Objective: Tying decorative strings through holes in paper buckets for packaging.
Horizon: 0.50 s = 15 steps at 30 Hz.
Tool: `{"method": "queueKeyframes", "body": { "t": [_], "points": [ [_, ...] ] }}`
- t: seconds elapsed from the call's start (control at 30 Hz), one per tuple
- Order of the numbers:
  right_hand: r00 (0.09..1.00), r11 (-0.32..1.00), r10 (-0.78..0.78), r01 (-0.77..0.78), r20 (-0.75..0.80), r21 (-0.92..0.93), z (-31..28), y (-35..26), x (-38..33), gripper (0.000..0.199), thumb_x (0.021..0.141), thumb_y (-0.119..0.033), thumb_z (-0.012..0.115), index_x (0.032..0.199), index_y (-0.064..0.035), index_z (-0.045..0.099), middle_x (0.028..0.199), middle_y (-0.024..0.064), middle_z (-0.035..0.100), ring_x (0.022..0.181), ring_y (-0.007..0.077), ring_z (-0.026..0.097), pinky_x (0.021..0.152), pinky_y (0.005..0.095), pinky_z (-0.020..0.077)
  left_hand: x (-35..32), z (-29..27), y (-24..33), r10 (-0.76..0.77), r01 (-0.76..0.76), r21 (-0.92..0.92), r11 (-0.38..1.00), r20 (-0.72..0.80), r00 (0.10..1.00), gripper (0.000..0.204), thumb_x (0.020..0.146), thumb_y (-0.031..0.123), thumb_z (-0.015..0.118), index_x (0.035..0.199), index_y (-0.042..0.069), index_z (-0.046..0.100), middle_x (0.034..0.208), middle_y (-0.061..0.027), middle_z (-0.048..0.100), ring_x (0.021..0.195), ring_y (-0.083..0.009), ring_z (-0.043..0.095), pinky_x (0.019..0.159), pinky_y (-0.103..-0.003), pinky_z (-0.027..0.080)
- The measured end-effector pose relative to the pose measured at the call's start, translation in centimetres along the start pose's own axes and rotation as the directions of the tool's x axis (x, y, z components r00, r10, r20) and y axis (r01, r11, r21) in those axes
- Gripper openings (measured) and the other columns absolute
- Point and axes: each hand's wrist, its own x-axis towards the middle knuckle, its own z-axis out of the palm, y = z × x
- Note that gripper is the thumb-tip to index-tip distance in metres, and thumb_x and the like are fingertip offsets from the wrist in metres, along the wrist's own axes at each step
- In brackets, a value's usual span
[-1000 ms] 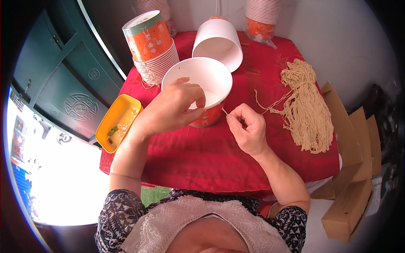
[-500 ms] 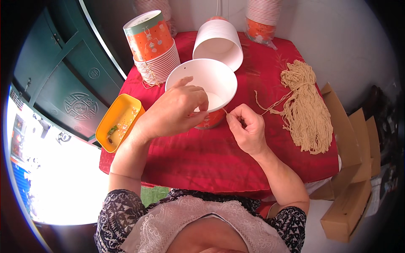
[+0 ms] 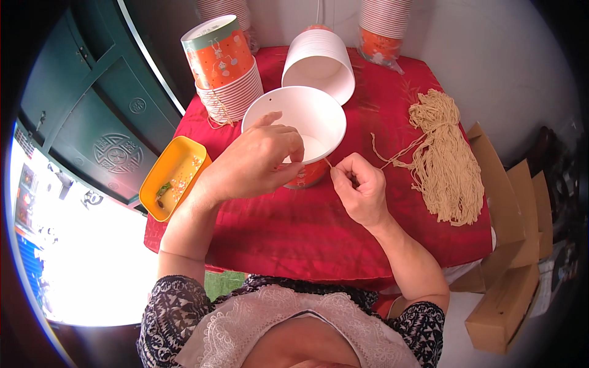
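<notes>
A white-lined paper bucket [image 3: 319, 113] with an orange printed outside stands in the middle of the red-covered table [image 3: 294, 233]. One small dark hole shows in its far wall. My left hand [image 3: 254, 156] is closed on the bucket's near rim, its fingers inside and the thumb toward the near edge. Just right of the bucket, my right hand [image 3: 362, 187] pinches a thin tan cord [image 3: 328, 162], which runs to the near-right rim. Where it is fastened there is too small to make out. To the right lies a thick tan cord bundle [image 3: 451, 165], loose strands trailing leftward.
A yellow tray [image 3: 185, 147] holding small pale bits sits at left beside my forearm. Behind it rises a bucket stack [image 3: 230, 101] topped by an upturned bucket [image 3: 221, 61]. Another stack [image 3: 316, 73] lies sideways; a bagged stack [image 3: 380, 40] stands farther back. Cardboard [image 3: 503, 306] is at right.
</notes>
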Motion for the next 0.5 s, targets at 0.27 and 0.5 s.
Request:
{"method": "queueKeyframes", "body": {
  "t": [0.27, 0.5],
  "points": [
    [1.0, 1.0, 0.006, -0.006, 0.009, 0.014, 0.09, 0.11, -0.02, 0.018, 0.085, 0.006, 0.063, 0.075, -0.0026, 0.05, 0.059, -0.0014, 0.051, 0.051, 0.0033, 0.045, 0.044, 0.0231, 0.0348, -0.1, 0.09, 0.05, -0.011, 0.011, 0.001, 1.0, -0.004, 1.0, 0.009, 0.078, 0.001, 0.068, 0.083, 0.005, 0.063, 0.083, -0.0057, 0.067, 0.083, -0.0218, 0.067, 0.115, -0.055, 0.027],
    [1.0, 1.0, -0.001, 0.001, 0.011, -0.003, 0.02, 0.22, 0.02, 0.018, 0.085, 0.006, 0.063, 0.075, -0.0025, 0.05, 0.059, -0.0011, 0.051, 0.051, 0.0033, 0.045, 0.044, 0.023, 0.0349, -0.07, 0.14, 0.2, 0.005, -0.005, 0.01, 1.0, -0.012, 1.0, 0.01, 0.076, 0.0, 0.068, 0.082, 0.005, 0.062, 0.084, -0.0063, 0.067, 0.084, -0.0226, 0.068, 0.115, -0.055, 0.028]
  ]
}}
